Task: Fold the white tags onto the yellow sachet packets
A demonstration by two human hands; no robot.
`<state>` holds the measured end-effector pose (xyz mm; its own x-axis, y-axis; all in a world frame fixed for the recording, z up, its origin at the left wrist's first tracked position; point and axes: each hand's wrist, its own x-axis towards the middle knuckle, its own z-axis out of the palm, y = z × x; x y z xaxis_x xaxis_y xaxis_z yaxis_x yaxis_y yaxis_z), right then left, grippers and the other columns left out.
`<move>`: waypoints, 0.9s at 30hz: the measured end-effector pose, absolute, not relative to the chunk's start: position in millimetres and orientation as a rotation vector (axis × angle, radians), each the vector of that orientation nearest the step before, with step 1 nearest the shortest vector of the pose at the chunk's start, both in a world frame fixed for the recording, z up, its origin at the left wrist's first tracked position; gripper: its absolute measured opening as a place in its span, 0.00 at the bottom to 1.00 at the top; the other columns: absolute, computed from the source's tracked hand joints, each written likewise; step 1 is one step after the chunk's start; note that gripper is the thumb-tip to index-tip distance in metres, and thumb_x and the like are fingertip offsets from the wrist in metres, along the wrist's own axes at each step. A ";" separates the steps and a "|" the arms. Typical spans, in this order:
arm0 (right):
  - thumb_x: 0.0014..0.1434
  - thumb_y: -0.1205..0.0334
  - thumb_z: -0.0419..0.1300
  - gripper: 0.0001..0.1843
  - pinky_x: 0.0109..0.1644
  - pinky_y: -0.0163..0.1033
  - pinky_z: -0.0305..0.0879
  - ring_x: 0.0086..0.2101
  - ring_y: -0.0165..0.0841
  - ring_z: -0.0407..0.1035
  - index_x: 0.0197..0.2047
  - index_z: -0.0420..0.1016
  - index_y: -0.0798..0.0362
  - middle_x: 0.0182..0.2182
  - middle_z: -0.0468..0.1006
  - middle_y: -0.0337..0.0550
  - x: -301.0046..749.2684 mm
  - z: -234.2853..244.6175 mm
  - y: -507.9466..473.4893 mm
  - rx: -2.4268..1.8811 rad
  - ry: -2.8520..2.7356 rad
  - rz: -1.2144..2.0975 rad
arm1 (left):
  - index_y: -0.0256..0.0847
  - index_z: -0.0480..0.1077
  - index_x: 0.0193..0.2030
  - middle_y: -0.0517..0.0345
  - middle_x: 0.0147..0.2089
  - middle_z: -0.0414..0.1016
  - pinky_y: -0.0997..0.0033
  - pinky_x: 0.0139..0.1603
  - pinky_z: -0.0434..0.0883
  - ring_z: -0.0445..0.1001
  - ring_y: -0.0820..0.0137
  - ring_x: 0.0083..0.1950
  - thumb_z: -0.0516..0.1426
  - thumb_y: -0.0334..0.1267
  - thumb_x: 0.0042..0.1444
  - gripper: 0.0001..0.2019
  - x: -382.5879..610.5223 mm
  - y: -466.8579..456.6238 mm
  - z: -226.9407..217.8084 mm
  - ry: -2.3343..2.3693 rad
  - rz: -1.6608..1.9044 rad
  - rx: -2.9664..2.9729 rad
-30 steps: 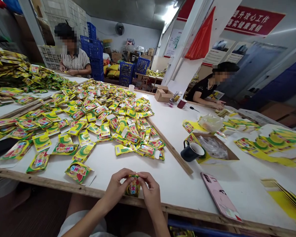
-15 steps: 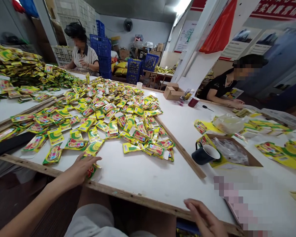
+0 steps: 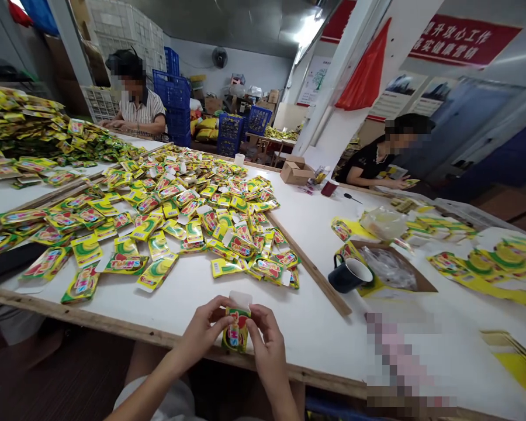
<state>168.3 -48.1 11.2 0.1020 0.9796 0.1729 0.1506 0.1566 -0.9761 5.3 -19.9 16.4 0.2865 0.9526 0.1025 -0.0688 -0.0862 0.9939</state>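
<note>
Between my two hands, at the table's wooden front edge, is a small yellow and green printed box [image 3: 235,332] with its white end flap standing up. My left hand [image 3: 207,327] grips the box's left side, thumb on the printed front. On the right side, my right hand [image 3: 266,338] has thumb and fingers closed near the flap. Several similar boxes lie close by on the left, among them one yellow box [image 3: 158,272] with a white flap. Beyond them spreads a large heap of such boxes [image 3: 193,202].
A wooden strip [image 3: 311,266] runs along the heap's right side. Right of it stand a dark mug [image 3: 347,276] and an open carton [image 3: 414,278] holding clear plastic. Flat yellow printed card [image 3: 477,272] lies farther right. One person [image 3: 135,108] sits across the table, another [image 3: 372,166] at right.
My left hand has brought a box from the left to the front middle. My right hand has come in from the right and taken hold of it too. The view has shifted slightly.
</note>
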 end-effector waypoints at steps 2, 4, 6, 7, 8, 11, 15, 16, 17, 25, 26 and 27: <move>0.61 0.55 0.58 0.12 0.44 0.38 0.70 0.40 0.37 0.74 0.45 0.73 0.51 0.40 0.78 0.44 173.8 12.7 -46.2 -1.264 -1.348 0.911 | 0.40 0.70 0.42 0.55 0.39 0.76 0.70 0.41 0.72 0.76 0.66 0.39 0.58 0.41 0.58 0.09 7.2 -17.5 14.0 0.929 1.051 1.405; 0.61 0.55 0.57 0.11 0.43 0.37 0.70 0.38 0.36 0.73 0.43 0.73 0.51 0.38 0.79 0.43 177.3 16.8 -41.7 -1.270 -1.408 0.880 | 0.40 0.72 0.42 0.54 0.38 0.77 0.69 0.42 0.72 0.75 0.66 0.38 0.58 0.42 0.57 0.10 5.6 -13.2 13.4 0.955 1.040 1.423; 0.62 0.56 0.56 0.09 0.41 0.36 0.69 0.36 0.35 0.73 0.40 0.74 0.51 0.34 0.78 0.42 178.0 20.5 -34.4 -1.272 -1.465 0.849 | 0.39 0.73 0.41 0.54 0.38 0.77 0.68 0.43 0.72 0.75 0.65 0.40 0.58 0.42 0.56 0.10 4.7 -8.8 12.4 0.986 1.067 1.425; 0.62 0.56 0.56 0.09 0.41 0.36 0.69 0.35 0.35 0.72 0.38 0.74 0.51 0.33 0.78 0.42 177.6 21.3 -30.3 -1.270 -1.489 0.838 | 0.39 0.73 0.39 0.53 0.39 0.77 0.67 0.45 0.72 0.75 0.64 0.41 0.58 0.43 0.56 0.10 5.0 -7.1 11.5 1.001 1.087 1.423; 0.62 0.56 0.56 0.09 0.41 0.36 0.69 0.35 0.35 0.72 0.37 0.74 0.51 0.33 0.78 0.42 176.7 21.1 -26.4 -1.266 -1.508 0.828 | 0.39 0.74 0.38 0.52 0.40 0.77 0.66 0.46 0.72 0.75 0.63 0.42 0.58 0.43 0.56 0.10 5.9 -5.7 10.2 1.013 1.109 1.414; 0.61 0.57 0.57 0.09 0.42 0.37 0.69 0.38 0.36 0.72 0.35 0.75 0.51 0.35 0.77 0.43 173.1 14.8 -18.5 -1.239 -1.496 0.820 | 0.39 0.73 0.39 0.52 0.40 0.77 0.66 0.45 0.73 0.76 0.63 0.42 0.59 0.43 0.55 0.10 10.5 -3.8 6.2 1.000 1.170 1.318; 0.61 0.58 0.57 0.10 0.45 0.38 0.69 0.40 0.36 0.73 0.45 0.73 0.51 0.39 0.78 0.44 170.4 5.5 -17.7 -1.217 -1.369 0.845 | 0.42 0.67 0.50 0.54 0.42 0.77 0.66 0.45 0.73 0.77 0.65 0.42 0.59 0.40 0.56 0.15 13.8 -3.4 5.6 0.940 1.180 1.241; 0.61 0.59 0.57 0.10 0.45 0.38 0.69 0.41 0.36 0.73 0.45 0.74 0.51 0.39 0.78 0.44 170.4 5.2 -18.4 -1.213 -1.380 0.851 | 0.41 0.69 0.48 0.54 0.42 0.77 0.66 0.46 0.73 0.76 0.65 0.43 0.58 0.40 0.57 0.13 13.6 -3.4 6.5 0.947 1.165 1.276; 0.61 0.59 0.57 0.09 0.45 0.38 0.69 0.41 0.36 0.72 0.43 0.75 0.51 0.39 0.78 0.44 170.6 5.9 -19.2 -1.206 -1.410 0.854 | 0.40 0.71 0.45 0.53 0.42 0.77 0.66 0.47 0.72 0.76 0.64 0.44 0.58 0.40 0.57 0.11 13.1 -3.5 7.6 0.964 1.150 1.321; 0.60 0.60 0.59 0.07 0.39 0.36 0.68 0.35 0.35 0.71 0.36 0.77 0.52 0.33 0.77 0.43 167.3 16.7 -19.5 -1.227 -1.446 0.823 | 0.39 0.73 0.40 0.53 0.40 0.78 0.68 0.45 0.72 0.76 0.65 0.41 0.57 0.40 0.57 0.09 16.2 -6.7 14.7 1.087 1.147 1.386; 0.59 0.59 0.60 0.07 0.38 0.36 0.68 0.34 0.34 0.72 0.36 0.76 0.52 0.32 0.77 0.42 166.4 17.3 -18.1 -1.250 -1.429 0.824 | 0.38 0.73 0.41 0.53 0.40 0.78 0.68 0.44 0.72 0.75 0.65 0.41 0.58 0.40 0.57 0.09 17.8 -6.2 14.6 1.103 1.154 1.366; 0.58 0.59 0.60 0.07 0.37 0.36 0.68 0.33 0.34 0.72 0.36 0.76 0.52 0.31 0.78 0.42 165.6 18.0 -16.6 -1.270 -1.415 0.828 | 0.38 0.73 0.40 0.53 0.39 0.78 0.69 0.42 0.72 0.75 0.65 0.40 0.58 0.40 0.56 0.09 19.5 -5.5 14.3 1.118 1.166 1.345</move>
<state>165.6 -16.6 18.0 0.0739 0.9692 0.2349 0.2693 0.2073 -0.9405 19.5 -5.5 14.3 0.1105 0.9910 0.0759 0.0346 -0.0801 0.9962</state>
